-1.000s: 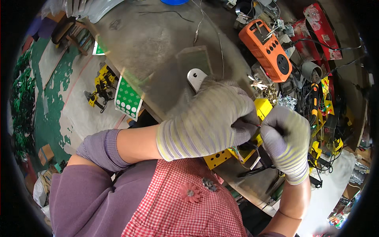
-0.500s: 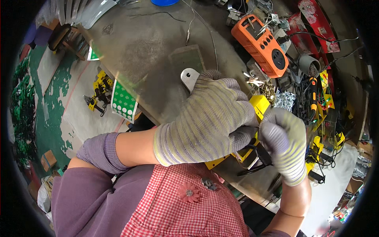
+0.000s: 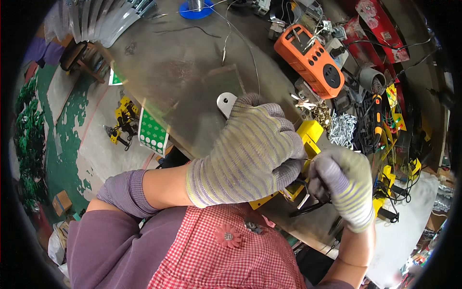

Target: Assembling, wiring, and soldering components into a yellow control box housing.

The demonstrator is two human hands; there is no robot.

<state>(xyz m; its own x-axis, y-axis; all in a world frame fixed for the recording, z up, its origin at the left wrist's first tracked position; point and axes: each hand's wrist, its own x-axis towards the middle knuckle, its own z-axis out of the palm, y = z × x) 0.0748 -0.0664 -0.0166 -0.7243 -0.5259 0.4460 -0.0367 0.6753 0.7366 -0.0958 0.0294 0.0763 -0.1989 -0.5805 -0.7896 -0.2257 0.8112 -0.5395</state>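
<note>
In the head view, my left glove (image 3: 245, 156) and right glove (image 3: 344, 180) meet over the near edge of the surface, fingers curled in tight. The fingertips are tucked out of sight, so I cannot tell what either grip pinches. The yellow housing (image 3: 310, 131) shows just beyond the gap between my hands, with a white-tipped wire (image 3: 303, 200) and a black cable (image 3: 308, 210) below it. A rounded silver metal end (image 3: 225, 102) pokes out past my left knuckles — held or merely lying there, I can't say.

To work this well, I'd judge, I should brace both wrists, keep the pinch short and level, and leave the cable slack.

The grey worktop (image 3: 159, 72) is bare through its middle. An orange socket meter (image 3: 308, 59) stands toward its right side, near brass pieces (image 3: 321, 115) and a heap of silver screws (image 3: 342, 131). A blue round base (image 3: 195, 11) sits at the far edge; a green sticker sheet (image 3: 152, 132) hangs by the left edge. Beyond that — peeling green floor (image 3: 62, 113), and yellow parts with black cords (image 3: 126, 114).
</note>
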